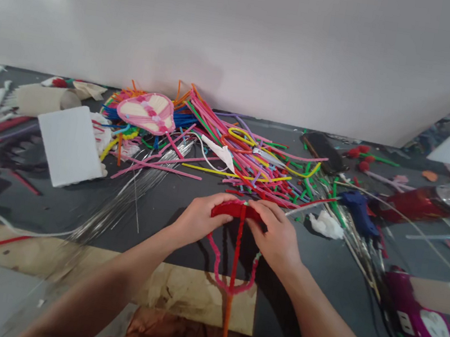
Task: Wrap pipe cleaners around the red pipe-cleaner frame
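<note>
A pipe-cleaner figure (237, 250) is held up in front of me, above the table's near edge. It has a dark red curved top, a straight red stem that turns orange lower down, and a pink looped frame crossing the stem. My left hand (203, 216) pinches the left end of the red top between thumb and fingers. On the opposite end, my right hand (278, 235) grips it the same way. Just beyond both hands lies a heap of coloured pipe cleaners (251, 167). My fingers partly cover the top's two ends.
Behind the heap rests a finished pink and cream pipe-cleaner piece (146, 112). A white card (69, 145) and thin wires (126, 198) are on the left. To the right lie a blue glue gun (358, 212), a dark phone (325, 152), a red can (420, 204) and a purple power strip (419, 316).
</note>
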{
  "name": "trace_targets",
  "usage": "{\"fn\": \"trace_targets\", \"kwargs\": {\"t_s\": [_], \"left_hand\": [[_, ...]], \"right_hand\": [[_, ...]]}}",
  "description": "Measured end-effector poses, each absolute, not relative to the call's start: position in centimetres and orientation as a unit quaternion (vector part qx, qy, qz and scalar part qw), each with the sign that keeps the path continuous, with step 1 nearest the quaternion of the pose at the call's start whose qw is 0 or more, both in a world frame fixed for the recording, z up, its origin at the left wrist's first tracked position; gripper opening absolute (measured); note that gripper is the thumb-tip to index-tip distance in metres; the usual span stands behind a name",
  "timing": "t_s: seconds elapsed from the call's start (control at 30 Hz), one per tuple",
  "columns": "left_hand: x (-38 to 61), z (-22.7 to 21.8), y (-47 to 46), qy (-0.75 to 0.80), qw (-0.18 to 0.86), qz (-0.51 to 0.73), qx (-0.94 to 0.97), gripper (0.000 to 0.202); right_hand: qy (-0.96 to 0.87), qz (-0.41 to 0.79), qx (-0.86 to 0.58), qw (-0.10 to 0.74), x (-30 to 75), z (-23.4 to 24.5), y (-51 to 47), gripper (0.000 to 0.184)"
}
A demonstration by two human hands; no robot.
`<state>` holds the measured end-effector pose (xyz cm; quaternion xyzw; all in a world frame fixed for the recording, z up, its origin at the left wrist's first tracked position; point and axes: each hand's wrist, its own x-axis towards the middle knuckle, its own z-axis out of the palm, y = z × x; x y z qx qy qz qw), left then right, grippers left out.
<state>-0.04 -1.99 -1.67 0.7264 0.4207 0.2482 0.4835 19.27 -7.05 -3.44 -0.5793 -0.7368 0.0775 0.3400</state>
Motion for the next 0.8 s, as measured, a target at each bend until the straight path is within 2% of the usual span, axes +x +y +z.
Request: {"fn": "trace_targets", "kwargs": {"t_s": [0.2, 0.3, 0.53, 0.8], "left_hand": [[-0.5, -2.6, -1.3, 0.432, 0.529, 0.253, 0.685, 0.038], [-0.9, -3.4, -0.5, 0.436, 0.583, 0.265, 0.632, 0.040], [-1.5, -3.6, 0.3, 0.412, 0.635, 0.276, 0.593, 0.037], [-1.6, -3.2, 0.0, 0.406, 0.643, 0.286, 0.583, 0.033]], "right_hand": [[-0.734, 0.148, -0.565, 0.347, 20.2, -2.2, -6.9, 0.037], [-0.713, 0.174, -0.575, 0.362, 21.7, -0.5, -6.1, 0.030], [-0.699, 0.189, -0.621, 0.301, 22.8, 2.9, -1.2, 0.025], [-0.738, 0.149, -0.617, 0.230, 17.1, 2.8, 9.3, 0.026]]}}
